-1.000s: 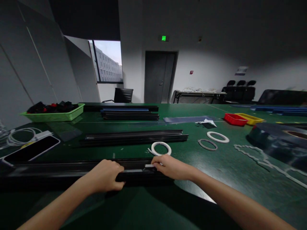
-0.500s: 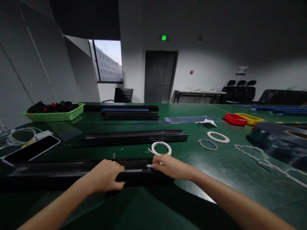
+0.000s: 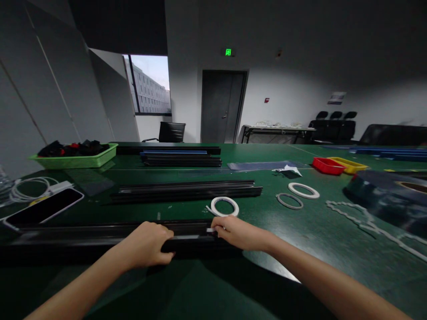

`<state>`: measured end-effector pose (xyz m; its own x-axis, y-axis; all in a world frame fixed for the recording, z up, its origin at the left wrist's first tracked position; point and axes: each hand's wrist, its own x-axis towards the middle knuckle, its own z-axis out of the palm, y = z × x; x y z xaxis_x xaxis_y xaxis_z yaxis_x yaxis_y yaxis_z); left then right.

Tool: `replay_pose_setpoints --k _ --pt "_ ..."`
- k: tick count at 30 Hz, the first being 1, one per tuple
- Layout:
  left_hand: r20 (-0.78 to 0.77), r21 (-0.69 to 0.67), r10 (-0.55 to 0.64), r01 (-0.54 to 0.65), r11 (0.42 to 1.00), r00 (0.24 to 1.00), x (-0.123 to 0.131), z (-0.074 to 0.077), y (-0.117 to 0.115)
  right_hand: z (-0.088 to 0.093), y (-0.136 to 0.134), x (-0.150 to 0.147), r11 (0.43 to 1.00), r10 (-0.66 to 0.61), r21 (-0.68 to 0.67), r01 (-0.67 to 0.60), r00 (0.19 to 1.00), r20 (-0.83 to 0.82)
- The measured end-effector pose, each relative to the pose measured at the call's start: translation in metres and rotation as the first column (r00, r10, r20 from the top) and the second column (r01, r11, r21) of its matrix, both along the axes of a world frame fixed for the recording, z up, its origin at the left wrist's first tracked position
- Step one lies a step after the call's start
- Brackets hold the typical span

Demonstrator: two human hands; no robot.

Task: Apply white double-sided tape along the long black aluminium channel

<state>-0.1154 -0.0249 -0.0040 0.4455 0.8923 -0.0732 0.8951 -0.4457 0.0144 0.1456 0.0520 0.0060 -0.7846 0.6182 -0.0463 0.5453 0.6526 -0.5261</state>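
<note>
A long black profile [image 3: 83,238] lies across the near part of the green table. My left hand [image 3: 150,244] grips its near edge, fingers over the top and thumb at the front side. Near the profile's right end, my right hand [image 3: 235,232] pinches a small whitish strip [image 3: 210,230] between thumb and fingertips. A pale strip [image 3: 187,237] runs along the profile between my hands. Just behind my right hand lies a roll of white tape [image 3: 213,205] with its loose end pointing left.
Behind lie another black profile [image 3: 187,191] and stacked profiles [image 3: 182,161]. A phone [image 3: 45,206] and green basket [image 3: 100,158] are at left. To the right are a white ring [image 3: 315,194], grey ring [image 3: 289,206], red tray [image 3: 328,166], yellow tray [image 3: 350,166] and large roll [image 3: 376,202].
My right fingertips have shifted very slightly, and less of the whitish strip shows at them. My left hand holds the same place on the profile.
</note>
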Motion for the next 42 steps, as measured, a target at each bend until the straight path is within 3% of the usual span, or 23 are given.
replay_pose_setpoints --k 18,37,42 --pt "-0.006 -0.017 -0.086 0.086 0.996 0.996 0.002 -0.004 0.006 0.004 -0.002 -0.001 1.000 -0.009 -0.003 0.009 1.000 0.002" --pt "-0.057 -0.011 0.005 -0.005 1.000 0.998 -0.002 0.005 0.002 0.026 0.000 0.011 1.000 -0.002 0.018 0.000 0.995 0.097" --pt "-0.006 -0.031 -0.006 0.006 1.000 1.000 0.002 0.006 0.000 0.026 0.001 0.012 1.000 0.011 0.016 -0.012 0.994 0.109"
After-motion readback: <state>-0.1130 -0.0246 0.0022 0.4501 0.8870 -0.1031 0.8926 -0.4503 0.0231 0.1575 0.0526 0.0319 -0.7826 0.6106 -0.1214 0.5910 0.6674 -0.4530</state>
